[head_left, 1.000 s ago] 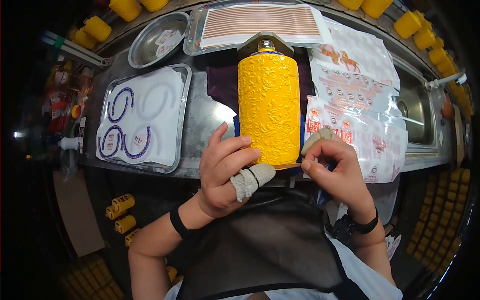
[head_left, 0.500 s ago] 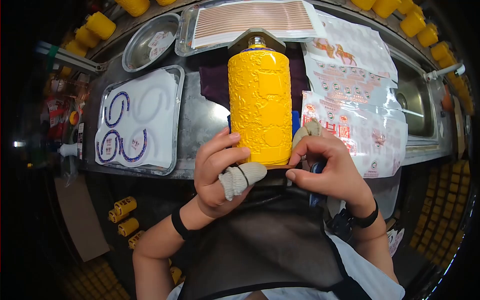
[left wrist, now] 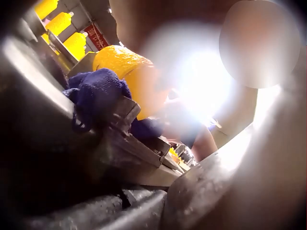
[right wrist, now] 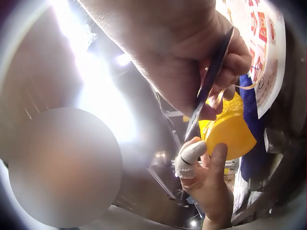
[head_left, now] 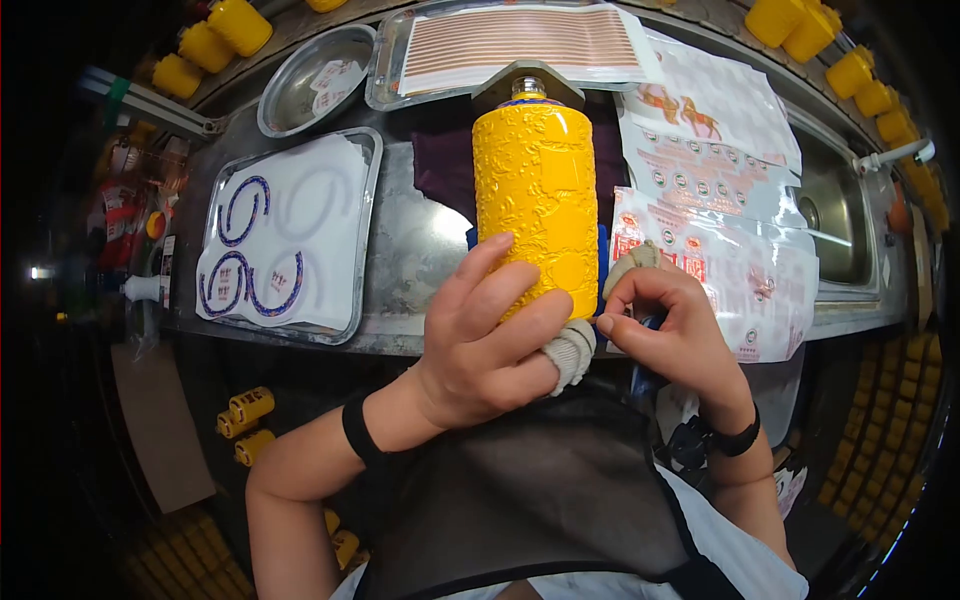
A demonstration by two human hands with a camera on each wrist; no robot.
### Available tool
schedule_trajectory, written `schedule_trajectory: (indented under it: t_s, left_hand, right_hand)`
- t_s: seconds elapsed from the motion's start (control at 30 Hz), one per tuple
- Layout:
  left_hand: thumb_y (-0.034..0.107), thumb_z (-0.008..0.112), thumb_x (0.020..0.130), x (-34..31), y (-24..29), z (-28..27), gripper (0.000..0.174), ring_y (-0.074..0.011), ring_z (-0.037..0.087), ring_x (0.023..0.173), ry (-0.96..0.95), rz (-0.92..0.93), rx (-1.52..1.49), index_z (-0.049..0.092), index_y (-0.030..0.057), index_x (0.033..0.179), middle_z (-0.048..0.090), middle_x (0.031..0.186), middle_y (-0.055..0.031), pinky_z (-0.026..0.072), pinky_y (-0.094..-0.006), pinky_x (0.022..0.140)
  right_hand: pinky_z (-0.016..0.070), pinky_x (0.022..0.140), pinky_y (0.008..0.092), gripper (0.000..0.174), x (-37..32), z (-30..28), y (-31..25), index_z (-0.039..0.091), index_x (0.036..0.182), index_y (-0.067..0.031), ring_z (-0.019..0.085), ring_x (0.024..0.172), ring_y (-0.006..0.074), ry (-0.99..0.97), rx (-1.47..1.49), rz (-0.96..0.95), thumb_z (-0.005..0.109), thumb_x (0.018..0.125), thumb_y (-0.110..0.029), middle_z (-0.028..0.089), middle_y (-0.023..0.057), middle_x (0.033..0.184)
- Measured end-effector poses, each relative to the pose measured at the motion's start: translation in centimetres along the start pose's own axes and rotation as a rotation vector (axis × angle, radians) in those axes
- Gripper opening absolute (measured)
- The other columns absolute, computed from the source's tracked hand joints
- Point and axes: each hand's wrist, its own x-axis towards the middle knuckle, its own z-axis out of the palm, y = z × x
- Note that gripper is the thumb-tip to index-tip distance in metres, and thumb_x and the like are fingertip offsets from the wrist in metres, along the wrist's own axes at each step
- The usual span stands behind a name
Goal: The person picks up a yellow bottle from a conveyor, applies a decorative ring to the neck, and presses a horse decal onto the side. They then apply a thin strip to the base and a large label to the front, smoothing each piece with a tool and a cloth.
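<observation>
A yellow embossed bottle (head_left: 535,190) lies on its side, neck away from me, its base toward my body. My left hand (head_left: 490,340) holds it near the base, fingers over the upper side; one finger wears a pale cloth cover (head_left: 572,357). In the right wrist view the left thumb (right wrist: 219,160) presses on the bottle's base. My right hand (head_left: 675,325), beside the base's right edge, pinches a thin pale strip (right wrist: 247,87) between thumb and forefinger. The same hand keeps a slim, flat dark-blue tool (right wrist: 214,72) with a pointed pale tip in its grip.
The bottle's neck rests in a metal holder (head_left: 490,95). On the left stands a tray (head_left: 360,250) of decal sheets, behind it a metal bowl (head_left: 290,125). Striped sheets (head_left: 525,50) lie at the back, printed sheets (head_left: 710,240) and a sink (head_left: 835,220) at the right.
The bottle has turned about its length, bringing smooth raised panels into view. My left hand has shifted right across its lower end. The right hand stays by the base edge.
</observation>
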Motion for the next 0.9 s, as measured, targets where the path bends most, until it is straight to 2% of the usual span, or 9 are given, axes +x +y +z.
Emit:
schedule_trajectory:
  t_s: [0.13,0.17,0.3,0.4,0.5,0.6,0.77,0.87,0.9]
  left_hand:
    - [0.012,0.082,0.065,-1.2,0.0,-0.4,0.022,-0.0301,0.061,0.104,0.129,-0.171,-0.055,0.069,0.0105,0.084,0.063,0.104,-0.0054,0.0517,-0.0543,0.094]
    - [0.009,0.083,0.065,-1.9,0.2,-0.1,0.028,-0.0315,0.061,0.105,0.192,-0.247,-0.109,0.07,0.0086,0.09,0.063,0.105,-0.0068,0.0506,-0.0534,0.095]
    - [0.008,0.081,0.068,-3.5,0.4,-0.6,0.032,-0.0312,0.061,0.109,0.186,-0.44,-0.215,0.07,0.0109,0.098,0.064,0.105,-0.0066,0.0465,-0.0537,0.099]
    - [0.012,0.082,0.073,-3.1,0.1,-1.6,0.04,-0.0307,0.06,0.108,0.041,-0.289,-0.07,0.063,0.0053,0.108,0.061,0.108,-0.0059,0.0464,-0.0557,0.1]
    - [0.017,0.082,0.072,-1.8,0.1,-0.9,0.031,-0.0295,0.06,0.106,0.045,-0.095,0.073,0.068,0.0099,0.098,0.062,0.108,-0.0049,0.0476,-0.0563,0.097]
    - [0.02,0.082,0.07,-0.8,-0.2,0.0,0.025,-0.0284,0.059,0.105,0.01,-0.029,0.026,0.069,0.0126,0.09,0.062,0.109,-0.0044,0.0489,-0.0565,0.095]
    - [0.009,0.083,0.069,-2.6,-0.1,-0.7,0.045,-0.0313,0.06,0.107,0.124,-0.266,-0.101,0.063,0.0047,0.108,0.063,0.108,-0.0056,0.0472,-0.0545,0.101]
    - [0.008,0.083,0.07,-3.7,-0.2,-0.8,0.045,-0.0311,0.06,0.111,0.13,-0.358,-0.188,0.062,0.0031,0.11,0.063,0.109,-0.0065,0.0456,-0.0543,0.103]
    - [0.009,0.082,0.072,-3.8,-0.4,-1.0,0.047,-0.0315,0.059,0.112,0.1,-0.31,-0.143,0.06,0.0015,0.112,0.063,0.109,-0.0073,0.044,-0.0558,0.104]
  right_hand:
    - [0.0394,0.059,0.0242,0.011,-0.1,-0.1,-0.5,0.063,0.074,-0.0034,0.05,0.067,0.0084,-0.01,-0.015,-0.029,0.073,0.076,-0.009,0.058,0.0006,0.074]
    - [0.0386,0.058,0.0243,0.012,-0.1,0.0,-0.4,0.063,0.074,-0.0035,0.05,0.068,0.0085,-0.02,0.024,-0.022,0.073,0.076,-0.009,0.058,0.0004,0.074]
    - [0.039,0.059,0.0236,0.012,-0.1,0.1,-1.3,0.063,0.074,-0.0031,0.05,0.068,0.0079,-0.029,0.006,-0.044,0.073,0.076,-0.01,0.059,0.0003,0.073]
    - [0.0404,0.061,0.0228,0.013,-0.3,-0.2,-1.2,0.064,0.076,-0.0025,0.052,0.067,0.0057,-0.002,-0.04,-0.052,0.074,0.076,-0.011,0.06,-0.0009,0.072]
    - [0.0404,0.061,0.0229,0.013,-0.2,-0.1,-0.3,0.064,0.075,-0.0024,0.052,0.067,0.0059,0.029,-0.034,-0.023,0.074,0.076,-0.01,0.06,-0.0009,0.072]
    - [0.0407,0.061,0.0236,0.012,0.0,0.2,-0.4,0.064,0.075,-0.0023,0.052,0.068,0.0076,0.019,0.007,0.003,0.073,0.076,-0.01,0.06,0.0001,0.073]
    - [0.0417,0.06,0.0249,0.01,0.1,0.6,-1.2,0.064,0.075,-0.0016,0.053,0.069,0.0095,-0.022,0.048,-0.003,0.072,0.076,-0.008,0.06,0.0022,0.075]
    - [0.04,0.064,0.0242,0.012,0.0,0.3,-1.8,0.065,0.075,-0.0036,0.051,0.07,0.0079,0.009,-0.047,-0.078,0.074,0.074,-0.011,0.06,-0.0008,0.073]
    - [0.0399,0.064,0.0243,0.012,0.0,0.3,-2.0,0.065,0.075,-0.0036,0.051,0.07,0.0081,0.009,-0.04,-0.062,0.074,0.074,-0.011,0.06,-0.0006,0.073]
